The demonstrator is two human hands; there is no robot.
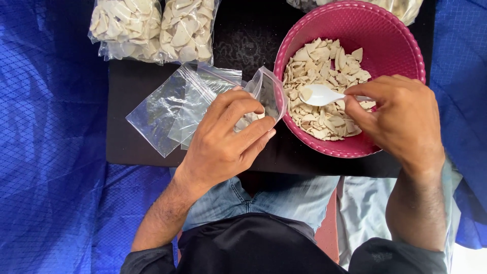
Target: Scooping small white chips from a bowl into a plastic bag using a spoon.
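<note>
A pink plastic bowl [395,35] sits on a black board, half full of pale beige chips [319,66]. My right hand [401,119] grips a white plastic spoon [320,94] whose scoop lies over the chips with one piece in it. My left hand [228,137] holds a small clear zip bag [266,94] open at the bowl's left rim; a few chips are inside it.
Empty clear zip bags [170,109] lie flat on the black board [127,147] left of my hand. Two filled bags of chips [152,28] rest at the back left, another at the top right [403,7]. Blue netted cloth [45,152] surrounds the board.
</note>
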